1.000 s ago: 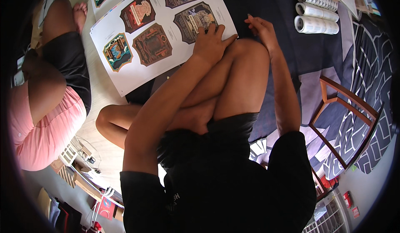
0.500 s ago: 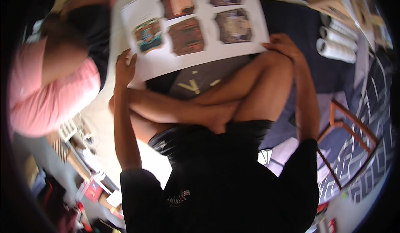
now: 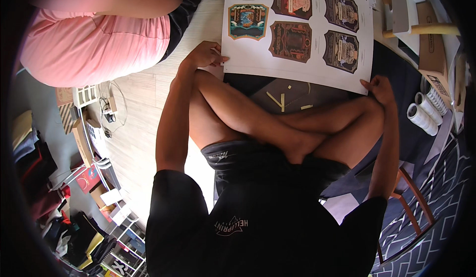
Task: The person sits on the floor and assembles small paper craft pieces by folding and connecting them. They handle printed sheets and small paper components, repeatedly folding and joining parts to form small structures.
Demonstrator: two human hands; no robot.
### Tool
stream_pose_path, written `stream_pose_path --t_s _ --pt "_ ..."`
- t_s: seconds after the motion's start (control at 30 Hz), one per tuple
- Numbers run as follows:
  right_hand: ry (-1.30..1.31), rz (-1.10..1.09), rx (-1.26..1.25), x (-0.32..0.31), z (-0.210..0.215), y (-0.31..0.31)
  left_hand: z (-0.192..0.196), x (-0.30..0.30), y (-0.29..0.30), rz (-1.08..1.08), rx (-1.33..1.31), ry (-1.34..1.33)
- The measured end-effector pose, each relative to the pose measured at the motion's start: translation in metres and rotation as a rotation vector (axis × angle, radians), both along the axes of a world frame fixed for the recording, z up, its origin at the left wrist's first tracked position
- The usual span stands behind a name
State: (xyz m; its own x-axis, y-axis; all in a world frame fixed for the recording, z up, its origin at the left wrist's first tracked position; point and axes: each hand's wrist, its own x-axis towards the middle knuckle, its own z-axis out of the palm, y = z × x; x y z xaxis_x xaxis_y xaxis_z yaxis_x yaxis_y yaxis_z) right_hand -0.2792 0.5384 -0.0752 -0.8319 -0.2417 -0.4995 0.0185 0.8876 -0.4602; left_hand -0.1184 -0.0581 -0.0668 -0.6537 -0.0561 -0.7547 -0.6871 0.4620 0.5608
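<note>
A large white sheet [image 3: 318,41] printed with several colourful badge-shaped labels stretches out in front of my crossed legs. My left hand [image 3: 204,55] is closed, its thumb and fingers pinching the near left corner. Beside my right knee, my right hand [image 3: 380,89] pinches the near right corner between thumb and fingers. The near edge of the sheet overlaps a dark grey board [image 3: 263,92] that carries a few strips of yellowish tape [image 3: 283,101]. Beyond the upper frame edge, the far side of the sheet is cut off.
Close by on the left sits another person in a pink shirt [image 3: 99,49]. White rolls [image 3: 422,118] and a cardboard box [image 3: 432,61] are at the right, near a wooden-legged piece of furniture [image 3: 436,28]. Cables [image 3: 111,111] and clutter line the left.
My view has swung, so the sheet and my legs appear farther right. The sheet's near edge now slopes down to the right. Both hands keep hold of its corners.
</note>
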Motion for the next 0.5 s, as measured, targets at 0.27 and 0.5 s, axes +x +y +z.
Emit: stream_pose_path --t_s 0.27,0.5 --pt "-0.013 0.052 0.131 0.001 -0.005 -0.001 -0.025 0.005 -0.012 -0.148 -0.095 0.093" --pt "-0.045 0.078 0.216 -0.006 0.013 -0.014 -0.003 0.0 -0.003 -0.205 -0.194 0.071"
